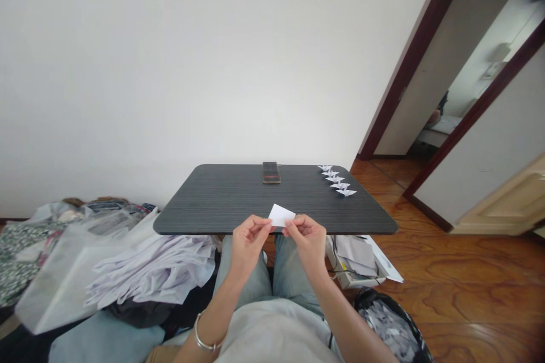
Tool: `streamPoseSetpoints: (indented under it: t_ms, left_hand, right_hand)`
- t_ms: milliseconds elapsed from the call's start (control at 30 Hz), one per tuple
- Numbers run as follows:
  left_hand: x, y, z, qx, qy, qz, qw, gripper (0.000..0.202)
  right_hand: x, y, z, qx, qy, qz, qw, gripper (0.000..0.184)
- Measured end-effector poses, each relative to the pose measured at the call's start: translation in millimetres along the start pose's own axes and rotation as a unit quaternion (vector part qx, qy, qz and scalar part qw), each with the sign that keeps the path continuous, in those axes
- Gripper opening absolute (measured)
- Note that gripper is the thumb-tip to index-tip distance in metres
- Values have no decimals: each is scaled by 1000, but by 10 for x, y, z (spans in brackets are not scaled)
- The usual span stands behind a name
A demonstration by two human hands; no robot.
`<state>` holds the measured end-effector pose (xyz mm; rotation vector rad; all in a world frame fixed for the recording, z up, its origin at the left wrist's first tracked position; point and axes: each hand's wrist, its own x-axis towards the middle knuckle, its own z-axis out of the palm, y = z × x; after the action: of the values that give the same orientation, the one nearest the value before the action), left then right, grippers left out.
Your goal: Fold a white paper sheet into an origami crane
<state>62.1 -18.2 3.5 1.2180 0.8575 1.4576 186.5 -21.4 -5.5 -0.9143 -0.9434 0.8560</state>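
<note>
A small piece of white paper [281, 214] is held up at the table's near edge, between my two hands. My left hand [252, 233] pinches its left corner between thumb and fingers. On the other side, my right hand [307, 232] grips the right corner in the same way. The paper looks flat and tilted a little; whether it is folded I cannot tell. Several folded white paper cranes [339, 185] stand in a slanting row at the right side of the dark table [213, 198].
A phone [271, 172] lies at the table's far edge, by the white wall. Piled clothes [157, 266] and a clear plastic bag [72, 272] are at the left. Below right are a box of papers [355, 261] and a black bag [394, 323] holding paper scraps.
</note>
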Motion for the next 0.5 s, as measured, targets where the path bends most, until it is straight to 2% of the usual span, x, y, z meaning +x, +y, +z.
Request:
streamPoseSetpoints:
  t_ms: [500]
  left_hand:
    - [-9,-43,-16,17,-18,-4,1000,17]
  right_hand:
    - [20,45,-23,-10,1,17,1000,19]
